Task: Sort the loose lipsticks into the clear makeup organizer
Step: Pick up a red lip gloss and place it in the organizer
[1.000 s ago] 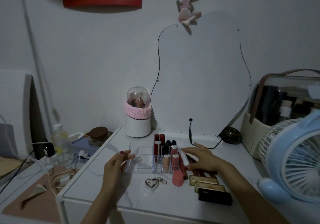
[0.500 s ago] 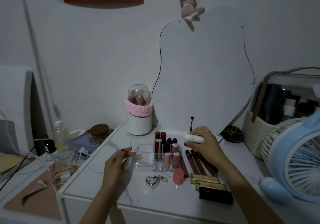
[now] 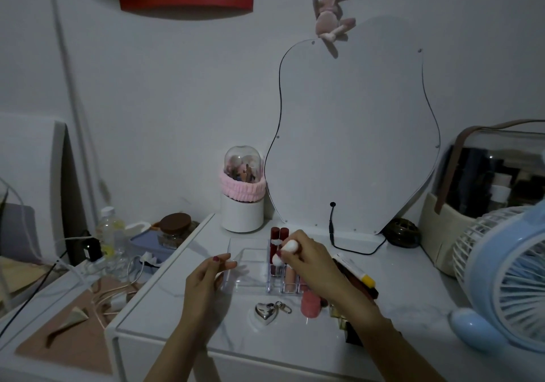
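On the table, the left hand rests straight fingers against the clear organizer, steadying it. Just beyond, the right hand pinches a white lipstick above the slot grid. Insertion is under way; next it likely needs lowering upright into a free slot.

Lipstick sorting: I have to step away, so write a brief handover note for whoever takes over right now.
Left hand steadies the left edge of the clear organizer, fingers straight.
Right hand holds a white lipstick over the organizer's slots, not yet dropped in.
Done: several lipsticks stand upright in the slots, including two red ones at the back.
Left: seat the white one, then the pink tube in front of the organizer and the loose ones partly hidden behind the right arm.
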